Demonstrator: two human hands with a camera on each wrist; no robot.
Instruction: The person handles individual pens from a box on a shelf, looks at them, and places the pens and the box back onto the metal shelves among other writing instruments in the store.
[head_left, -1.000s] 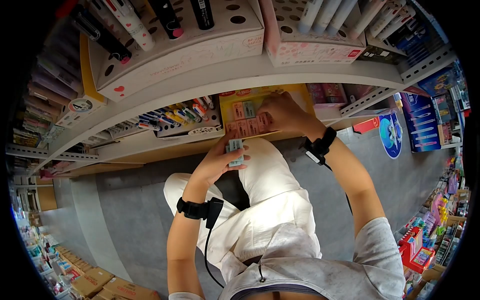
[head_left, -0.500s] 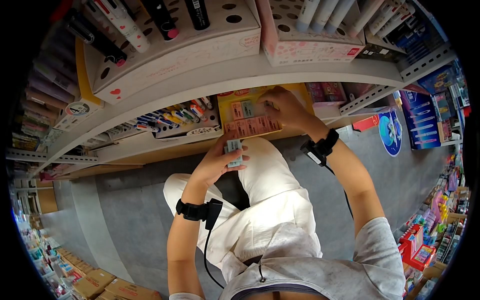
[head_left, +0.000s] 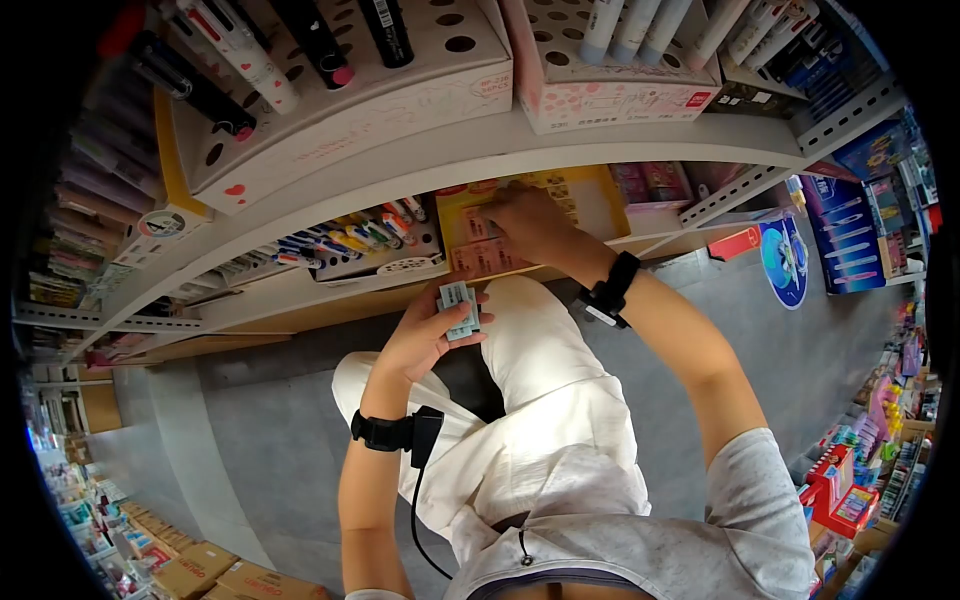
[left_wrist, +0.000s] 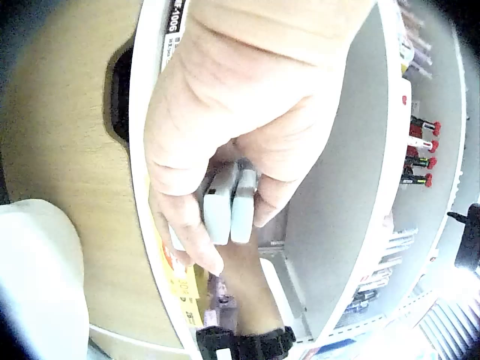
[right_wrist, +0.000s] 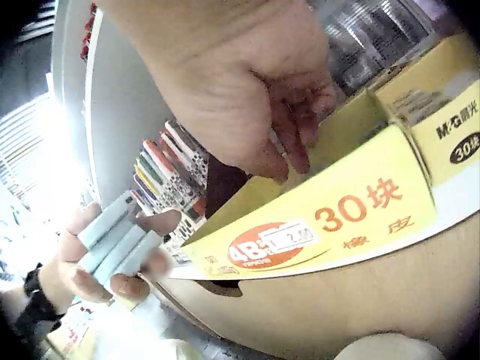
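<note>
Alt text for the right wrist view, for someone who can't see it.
The right hand reaches into a yellow box marked 30; at lower left, the left hand holds several pale blue blocks. Pens stand beside the box.

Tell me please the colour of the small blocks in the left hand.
The blocks are pale blue-green, clearest in the right wrist view.

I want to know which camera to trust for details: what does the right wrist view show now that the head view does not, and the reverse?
Only the right wrist view shows the lettered front of the yellow box, with its price sticker.
Only the head view shows the pink blocks in that box and the black band on the right wrist.
Both show the left hand holding pale blue blocks, the right hand at the box, and pens beside it.
</note>
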